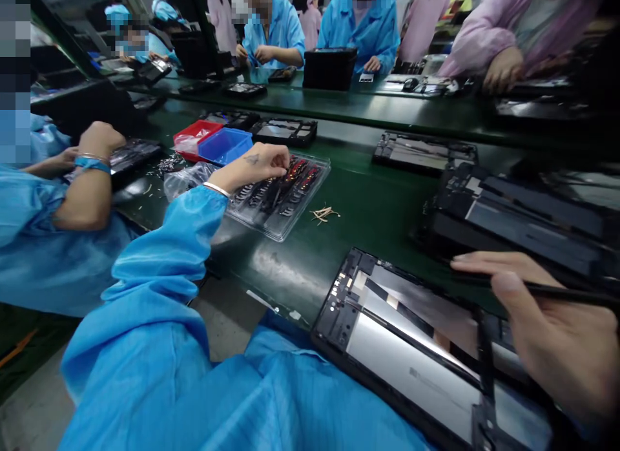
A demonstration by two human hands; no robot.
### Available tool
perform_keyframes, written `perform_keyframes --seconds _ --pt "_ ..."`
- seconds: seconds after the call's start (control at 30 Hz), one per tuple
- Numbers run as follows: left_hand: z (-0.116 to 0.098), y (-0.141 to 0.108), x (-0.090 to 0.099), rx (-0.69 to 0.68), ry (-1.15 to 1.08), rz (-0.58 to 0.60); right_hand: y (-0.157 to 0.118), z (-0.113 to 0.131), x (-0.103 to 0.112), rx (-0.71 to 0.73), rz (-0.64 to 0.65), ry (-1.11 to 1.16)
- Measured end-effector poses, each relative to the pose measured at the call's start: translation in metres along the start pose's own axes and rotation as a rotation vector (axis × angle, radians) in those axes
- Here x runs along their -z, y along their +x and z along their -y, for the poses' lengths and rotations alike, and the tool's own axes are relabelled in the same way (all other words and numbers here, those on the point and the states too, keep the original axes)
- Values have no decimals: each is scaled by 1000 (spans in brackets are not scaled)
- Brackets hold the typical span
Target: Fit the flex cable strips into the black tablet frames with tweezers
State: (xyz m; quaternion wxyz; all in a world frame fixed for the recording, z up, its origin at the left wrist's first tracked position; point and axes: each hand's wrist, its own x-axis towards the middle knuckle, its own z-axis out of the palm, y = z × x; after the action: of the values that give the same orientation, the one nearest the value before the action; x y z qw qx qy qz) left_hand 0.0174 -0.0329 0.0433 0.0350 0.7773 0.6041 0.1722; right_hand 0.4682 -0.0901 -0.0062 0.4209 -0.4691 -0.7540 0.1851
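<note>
My left hand (256,163) reaches out in a blue sleeve to a clear plastic tray (300,215) of small black and red parts, its fingers bent down onto the parts. Whether it grips one I cannot tell. My right hand (547,322) at the lower right holds a thin black stick-like tool (576,292) above an opened tablet frame (387,335) with a silver inner panel, which lies at the near edge of the green belt.
A red bin (190,136) and a blue bin (225,145) stand behind the tray. Small tan scraps (323,213) lie on the belt. More tablet frames (523,212) sit to the right and behind. A co-worker's arm (90,179) works at my left; other people sit across.
</note>
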Motion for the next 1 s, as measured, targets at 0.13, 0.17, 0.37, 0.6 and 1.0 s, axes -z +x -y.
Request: perform_keyframes --seconds 0.13,0.17,0.37,0.6,1.0 --pt "-83 -20 3 -322 55 -188 7 36 -21 -369 329 667" --pt "-108 -25 -3 -471 124 -288 7 43 -28 -483 432 804" --pt "-195 -47 -47 -1288 434 -552 3 54 -46 -638 453 1130" --pt "-196 -41 -60 -1368 443 -537 1 48 -36 -579 373 1045" --pt "-195 -46 -58 -722 225 -393 -2 48 -35 67 156 295"
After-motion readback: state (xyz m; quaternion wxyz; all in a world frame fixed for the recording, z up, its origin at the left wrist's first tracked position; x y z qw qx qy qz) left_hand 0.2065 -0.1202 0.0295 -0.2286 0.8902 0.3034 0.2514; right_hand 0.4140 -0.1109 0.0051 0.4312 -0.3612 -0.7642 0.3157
